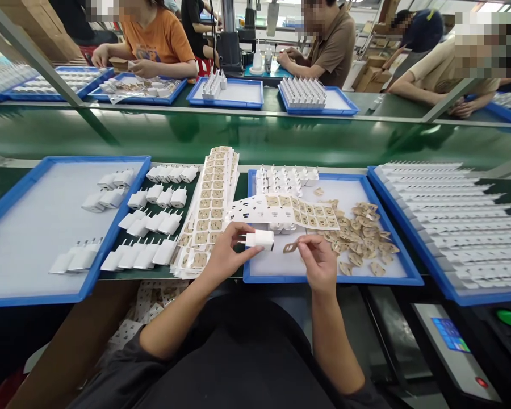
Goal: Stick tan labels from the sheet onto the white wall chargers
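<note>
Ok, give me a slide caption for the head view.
White plug adapter in the left hand, small brown piece in the right hand, both over a blue-rimmed tray.

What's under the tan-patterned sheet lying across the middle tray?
White plugs show past the far and near edges of the sheet, inside the tray. What lies directly beneath is covered; whether plugs continue there can't be told.

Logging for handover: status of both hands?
Left hand: holding white plug adapter. Right hand: pinching brown die-cut piece, not touching adapter. Nothing between them; sticker sheet just beyond.
</note>
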`<control>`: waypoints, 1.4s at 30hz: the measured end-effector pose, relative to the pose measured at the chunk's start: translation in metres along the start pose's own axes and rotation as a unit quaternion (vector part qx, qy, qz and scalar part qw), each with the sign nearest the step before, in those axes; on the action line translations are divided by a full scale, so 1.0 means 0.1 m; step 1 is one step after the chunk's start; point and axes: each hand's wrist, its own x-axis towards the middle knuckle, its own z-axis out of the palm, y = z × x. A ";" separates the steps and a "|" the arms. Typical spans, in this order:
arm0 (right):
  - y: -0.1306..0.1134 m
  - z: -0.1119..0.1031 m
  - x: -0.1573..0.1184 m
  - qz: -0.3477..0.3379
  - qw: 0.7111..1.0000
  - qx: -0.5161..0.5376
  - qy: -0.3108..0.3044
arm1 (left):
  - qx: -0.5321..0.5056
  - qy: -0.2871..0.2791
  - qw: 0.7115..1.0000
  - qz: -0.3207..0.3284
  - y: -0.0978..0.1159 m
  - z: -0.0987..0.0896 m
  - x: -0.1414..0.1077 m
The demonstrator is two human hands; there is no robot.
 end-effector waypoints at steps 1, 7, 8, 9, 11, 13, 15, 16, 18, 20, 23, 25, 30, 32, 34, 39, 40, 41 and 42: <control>-0.07 0.05 -0.03 0.014 0.999 0.034 -0.027 | -0.075 -0.007 0.997 -0.022 0.04 0.00 -0.04; -0.38 0.31 -0.15 0.033 0.977 0.140 -0.156 | -0.280 -0.067 0.956 -0.048 0.08 0.04 -0.18; -0.40 0.33 -0.16 0.035 0.976 0.141 -0.161 | -0.278 -0.078 0.957 -0.044 0.08 0.04 -0.19; -0.41 0.34 -0.16 0.038 0.976 0.139 -0.163 | -0.268 -0.085 0.959 -0.038 0.08 0.03 -0.20; -0.41 0.35 -0.16 0.046 0.977 0.131 -0.164 | -0.233 -0.085 0.968 -0.028 0.08 0.01 -0.23; -0.40 0.35 -0.17 0.055 0.977 0.124 -0.164 | -0.184 -0.065 0.981 -0.012 0.10 -0.02 -0.26; -0.41 0.36 -0.18 0.056 0.978 0.128 -0.152 | -0.133 -0.041 0.990 0.015 0.10 -0.03 -0.29; -0.42 0.37 -0.18 0.052 0.981 0.132 -0.134 | -0.112 -0.032 0.993 0.034 0.10 -0.03 -0.30; -0.44 0.40 -0.18 0.051 0.986 0.139 -0.082 | -0.080 -0.023 0.994 0.074 0.09 -0.03 -0.31; -0.47 0.44 -0.16 0.061 0.988 0.140 -0.034 | -0.068 -0.019 0.992 0.108 0.09 -0.02 -0.31; -0.49 0.50 -0.14 0.083 0.986 0.141 -0.020 | -0.069 -0.014 0.990 0.126 0.10 0.00 -0.29; -0.50 0.52 -0.14 0.088 0.986 0.142 -0.024 | -0.071 -0.014 0.989 0.128 0.11 0.00 -0.29; -0.53 0.54 -0.14 0.094 0.987 0.129 -0.026 | -0.067 -0.015 0.990 0.120 0.13 -0.01 -0.29; -0.54 0.54 -0.14 0.093 0.988 0.119 -0.024 | -0.064 -0.015 0.991 0.116 0.13 -0.01 -0.29; -0.54 0.54 -0.14 0.093 0.989 0.113 -0.024 | -0.060 -0.016 0.992 0.112 0.13 -0.02 -0.29; -0.54 0.54 -0.13 0.091 0.989 0.113 -0.028 | -0.058 -0.021 0.992 0.113 0.14 -0.04 -0.29; -0.54 0.54 -0.13 0.092 0.989 0.112 -0.030 | -0.058 -0.023 0.992 0.113 0.15 -0.04 -0.29; -0.55 0.54 -0.13 0.094 0.989 0.111 -0.032 | -0.059 -0.024 0.992 0.112 0.15 -0.05 -0.29; -0.55 0.53 -0.13 0.096 0.989 0.109 -0.034 | -0.059 -0.026 0.992 0.112 0.15 -0.05 -0.29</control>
